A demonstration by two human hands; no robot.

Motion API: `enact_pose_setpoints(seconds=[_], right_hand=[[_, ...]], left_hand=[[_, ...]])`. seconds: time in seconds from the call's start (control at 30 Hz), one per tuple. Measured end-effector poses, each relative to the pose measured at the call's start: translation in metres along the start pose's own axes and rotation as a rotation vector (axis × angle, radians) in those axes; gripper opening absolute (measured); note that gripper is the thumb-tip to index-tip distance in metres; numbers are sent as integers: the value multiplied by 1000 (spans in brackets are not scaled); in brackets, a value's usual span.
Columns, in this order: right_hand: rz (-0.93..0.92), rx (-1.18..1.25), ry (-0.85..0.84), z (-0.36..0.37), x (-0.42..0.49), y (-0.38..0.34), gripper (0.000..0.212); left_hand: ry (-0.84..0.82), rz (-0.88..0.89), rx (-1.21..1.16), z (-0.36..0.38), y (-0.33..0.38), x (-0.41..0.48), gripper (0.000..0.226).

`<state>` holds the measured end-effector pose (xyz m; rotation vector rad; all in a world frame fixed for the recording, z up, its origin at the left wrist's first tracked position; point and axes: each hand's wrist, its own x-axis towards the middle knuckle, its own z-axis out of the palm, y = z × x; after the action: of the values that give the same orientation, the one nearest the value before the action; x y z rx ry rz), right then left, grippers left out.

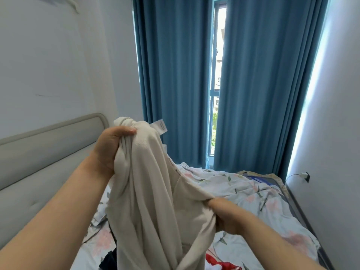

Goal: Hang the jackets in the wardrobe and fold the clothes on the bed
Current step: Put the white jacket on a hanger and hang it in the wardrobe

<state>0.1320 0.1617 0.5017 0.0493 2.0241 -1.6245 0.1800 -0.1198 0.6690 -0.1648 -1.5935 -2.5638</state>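
A cream knit garment [153, 191] hangs in the air above the bed [253, 193], with a white care label [162, 127] sticking out near its top. My left hand [109, 149] grips a bunched top part of it, held high. Lower and to the right, my right hand [224, 215] grips another fold of the same garment. Its lower end drops out of view at the bottom edge. A red piece of clothing [220, 265] and a dark one [109, 260] lie on the floral bed cover beneath.
A padded grey headboard [48, 152] runs along the left wall. Blue curtains [175, 75] cover the window ahead, with a narrow gap. The right wall stands close to the bed and has a socket with a cable [303, 175].
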Motion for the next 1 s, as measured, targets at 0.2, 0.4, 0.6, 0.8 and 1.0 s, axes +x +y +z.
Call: enact_pose_setpoints(seconds=[0.2, 0.4, 0.6, 0.8, 1.0], right_hand=[[-102, 156, -71, -34, -37, -70, 35], [-224, 434, -228, -48, -80, -102, 18], [-342, 508, -351, -84, -104, -103, 36], [-603, 417, -486, -81, -125, -94, 23], [-940, -66, -523, -42, -176, -61, 75]], left_hand=[[260, -72, 530, 6, -12, -2, 28], [449, -148, 1243, 46, -42, -22, 34], [396, -99, 275, 95, -49, -56, 22], [375, 125, -62, 168, -50, -97, 12], [590, 295, -188, 212, -46, -130, 29]])
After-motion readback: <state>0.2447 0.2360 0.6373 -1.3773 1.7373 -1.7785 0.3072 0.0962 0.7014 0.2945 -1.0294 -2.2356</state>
